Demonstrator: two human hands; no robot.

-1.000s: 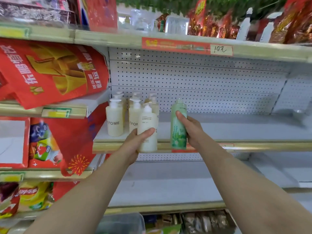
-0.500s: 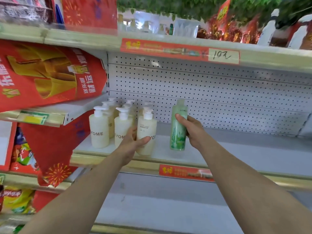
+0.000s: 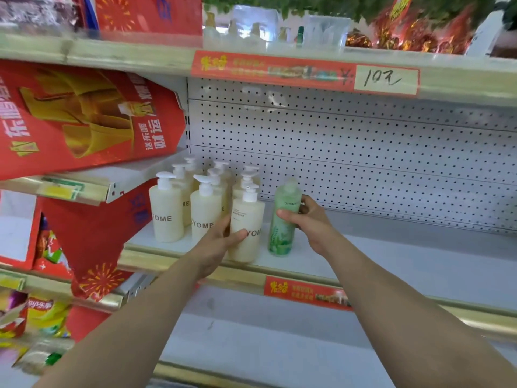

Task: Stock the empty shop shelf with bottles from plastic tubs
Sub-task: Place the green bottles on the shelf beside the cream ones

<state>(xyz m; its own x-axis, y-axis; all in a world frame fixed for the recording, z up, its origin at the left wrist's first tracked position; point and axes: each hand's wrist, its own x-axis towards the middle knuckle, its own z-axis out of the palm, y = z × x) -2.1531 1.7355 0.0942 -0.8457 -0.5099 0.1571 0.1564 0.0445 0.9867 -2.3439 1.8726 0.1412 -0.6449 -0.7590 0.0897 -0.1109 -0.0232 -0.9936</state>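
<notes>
Gripping, in the left hand, a cream plastic pump bottle lettered YOME, upright near the front edge of the white metal shelf. Clasping, in the right hand, a slim green translucent bottle just beside it, also upright on the shelf. Behind and left: more cream pump bottles, clustered before the perforated white back panel.
</notes>
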